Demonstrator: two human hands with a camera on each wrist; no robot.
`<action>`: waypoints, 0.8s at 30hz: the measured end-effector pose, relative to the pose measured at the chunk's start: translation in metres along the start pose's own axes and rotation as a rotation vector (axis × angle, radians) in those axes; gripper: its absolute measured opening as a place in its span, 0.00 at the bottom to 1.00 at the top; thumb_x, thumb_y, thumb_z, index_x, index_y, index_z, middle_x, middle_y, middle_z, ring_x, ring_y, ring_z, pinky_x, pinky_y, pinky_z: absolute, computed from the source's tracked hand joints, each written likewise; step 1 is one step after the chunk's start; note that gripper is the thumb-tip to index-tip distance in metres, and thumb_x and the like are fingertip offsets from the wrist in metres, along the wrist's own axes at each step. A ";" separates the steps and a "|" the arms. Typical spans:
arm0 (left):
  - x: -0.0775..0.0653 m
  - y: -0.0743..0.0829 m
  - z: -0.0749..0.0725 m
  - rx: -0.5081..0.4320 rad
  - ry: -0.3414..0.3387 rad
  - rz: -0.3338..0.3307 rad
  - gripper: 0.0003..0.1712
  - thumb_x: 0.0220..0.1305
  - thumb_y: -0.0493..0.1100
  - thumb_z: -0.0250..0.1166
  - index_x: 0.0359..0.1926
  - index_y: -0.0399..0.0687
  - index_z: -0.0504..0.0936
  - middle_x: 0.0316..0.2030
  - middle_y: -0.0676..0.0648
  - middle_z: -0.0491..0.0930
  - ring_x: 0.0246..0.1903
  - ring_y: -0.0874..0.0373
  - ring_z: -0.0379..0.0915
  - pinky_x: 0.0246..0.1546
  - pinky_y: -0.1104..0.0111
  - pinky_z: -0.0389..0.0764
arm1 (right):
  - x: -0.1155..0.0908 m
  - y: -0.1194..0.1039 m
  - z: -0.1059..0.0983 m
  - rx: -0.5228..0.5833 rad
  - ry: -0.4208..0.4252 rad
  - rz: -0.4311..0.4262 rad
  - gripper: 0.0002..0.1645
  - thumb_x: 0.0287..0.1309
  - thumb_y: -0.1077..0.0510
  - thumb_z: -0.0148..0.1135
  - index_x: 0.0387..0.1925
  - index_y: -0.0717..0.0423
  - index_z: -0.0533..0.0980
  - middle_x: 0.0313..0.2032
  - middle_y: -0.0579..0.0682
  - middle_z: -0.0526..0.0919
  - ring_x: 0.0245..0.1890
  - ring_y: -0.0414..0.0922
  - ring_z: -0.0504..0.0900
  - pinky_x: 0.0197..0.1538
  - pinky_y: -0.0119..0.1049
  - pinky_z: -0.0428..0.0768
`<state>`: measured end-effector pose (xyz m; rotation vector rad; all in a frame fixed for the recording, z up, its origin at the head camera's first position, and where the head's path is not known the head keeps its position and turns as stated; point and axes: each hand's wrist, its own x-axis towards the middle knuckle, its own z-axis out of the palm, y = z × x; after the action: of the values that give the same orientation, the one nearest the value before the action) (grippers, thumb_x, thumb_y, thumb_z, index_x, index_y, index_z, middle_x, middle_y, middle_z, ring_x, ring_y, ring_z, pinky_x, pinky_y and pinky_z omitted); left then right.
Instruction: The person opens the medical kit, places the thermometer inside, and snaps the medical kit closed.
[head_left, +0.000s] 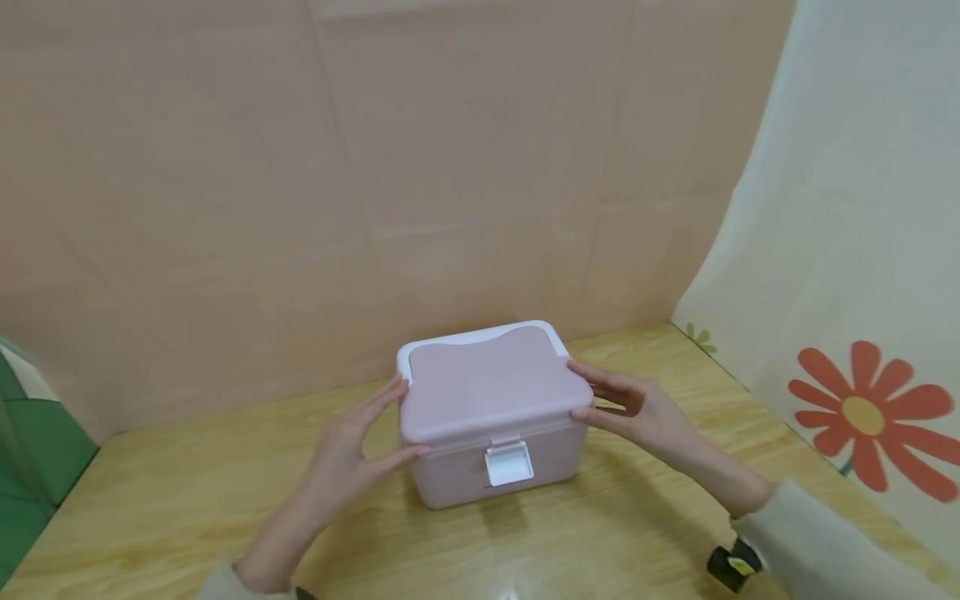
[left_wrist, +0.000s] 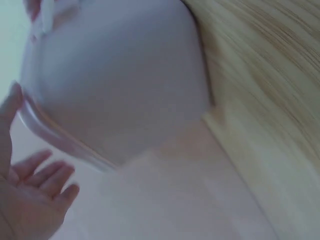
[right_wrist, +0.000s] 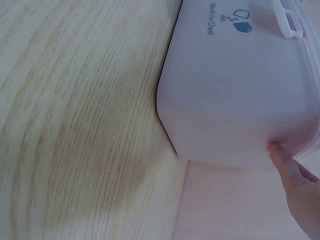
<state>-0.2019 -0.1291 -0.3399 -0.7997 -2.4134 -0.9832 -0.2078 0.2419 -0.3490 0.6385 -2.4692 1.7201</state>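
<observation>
A pink medicine chest (head_left: pixel 495 383) with a white-edged lid stands on the table, lid down. Its white front latch (head_left: pixel 509 463) sticks outward. My left hand (head_left: pixel 341 454) holds the lid's left front corner, thumb on the front edge and fingertips at the left side. In the left wrist view, several of this hand's fingers (left_wrist: pixel 50 180) look apart from the chest, blurred. The right hand (head_left: pixel 652 417) holds the right front corner, fingertips on the lid's side edge. Its thumb (right_wrist: pixel 282 155) presses just below the rim in the right wrist view.
The wood-grain table (head_left: pixel 225 467) runs back to a beige cloth wall (head_left: pixel 450 167). At the right hangs a pale cloth with a red flower (head_left: pixel 862 417). Something green (head_left: pixel 30 458) stands at the left edge.
</observation>
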 end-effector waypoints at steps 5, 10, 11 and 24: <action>0.006 0.017 0.008 0.154 0.113 0.279 0.40 0.49 0.56 0.74 0.60 0.42 0.74 0.63 0.40 0.71 0.62 0.44 0.68 0.59 0.49 0.71 | -0.001 0.000 0.000 0.017 0.021 -0.017 0.35 0.56 0.60 0.68 0.65 0.54 0.69 0.67 0.50 0.68 0.57 0.31 0.75 0.51 0.29 0.79; 0.010 0.031 0.015 0.249 0.173 0.512 0.32 0.58 0.56 0.67 0.56 0.40 0.76 0.58 0.40 0.74 0.60 0.45 0.69 0.60 0.54 0.72 | 0.001 -0.004 0.000 -0.007 0.028 -0.011 0.35 0.55 0.59 0.68 0.65 0.53 0.69 0.66 0.51 0.69 0.56 0.30 0.76 0.51 0.29 0.80; 0.011 0.032 0.017 0.271 0.188 0.561 0.30 0.59 0.55 0.66 0.55 0.39 0.77 0.57 0.40 0.76 0.59 0.45 0.70 0.60 0.55 0.72 | 0.001 -0.005 0.000 -0.013 0.031 -0.010 0.35 0.55 0.59 0.69 0.64 0.53 0.70 0.66 0.51 0.69 0.56 0.29 0.75 0.50 0.29 0.80; 0.024 0.075 0.029 0.622 0.281 1.035 0.18 0.73 0.47 0.50 0.38 0.43 0.84 0.37 0.49 0.83 0.38 0.58 0.79 0.43 0.70 0.80 | -0.004 -0.013 -0.012 0.041 0.057 -0.025 0.35 0.54 0.58 0.69 0.64 0.53 0.70 0.65 0.51 0.69 0.56 0.29 0.75 0.50 0.29 0.80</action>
<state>-0.1766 -0.0554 -0.3092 -1.3023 -1.5270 0.0652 -0.2014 0.2504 -0.3343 0.6124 -2.3839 1.7595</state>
